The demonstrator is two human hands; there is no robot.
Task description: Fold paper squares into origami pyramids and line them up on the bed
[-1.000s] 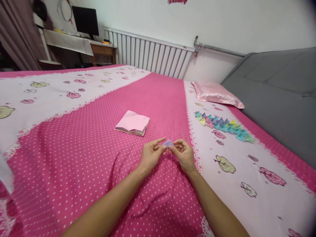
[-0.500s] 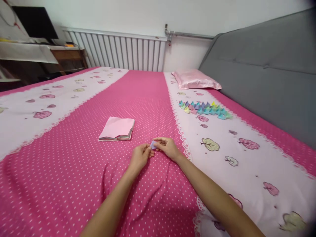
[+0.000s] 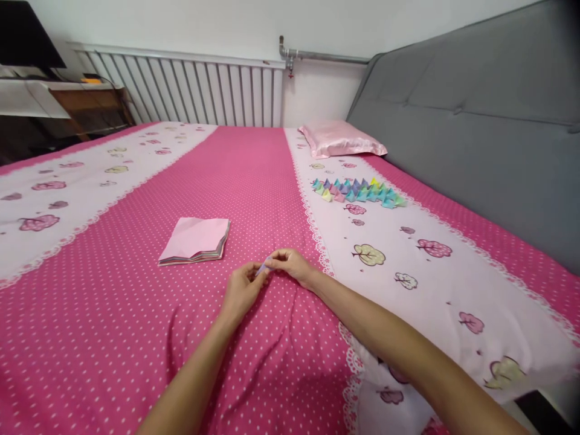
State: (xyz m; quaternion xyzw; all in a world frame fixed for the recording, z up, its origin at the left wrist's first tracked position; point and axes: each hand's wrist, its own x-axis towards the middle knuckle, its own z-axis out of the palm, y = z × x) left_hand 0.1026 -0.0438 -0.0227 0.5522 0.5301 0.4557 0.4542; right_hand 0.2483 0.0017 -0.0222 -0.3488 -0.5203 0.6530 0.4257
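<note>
A small piece of folded lavender paper (image 3: pixel 263 266) is pinched between my two hands, just above the pink dotted bedspread (image 3: pixel 254 163). My left hand (image 3: pixel 243 288) grips its left side with closed fingers. From the right, my right hand (image 3: pixel 290 263) pinches its upper end between thumb and fingers. Turned nearly edge-on, the paper shows only as a thin strip, so its folds cannot be made out. A stack of square paper (image 3: pixel 196 237), pink on top, lies to the left beyond my hands.
Several small folded paper pieces (image 3: pixel 357 192) in mixed colours stand in rows on the bedspread's pale stripe. Behind them lies a pink pillow (image 3: pixel 342 140) beside the grey headboard (image 3: pixel 475 115). A radiator (image 3: pixel 190 87) lines the wall; a dark object (image 3: pixel 544 414) sits at lower right.
The lavender paper has turned from showing a flat face to nearly edge-on, still held by both hands. My view has swung right, so everything sits farther left.
</note>
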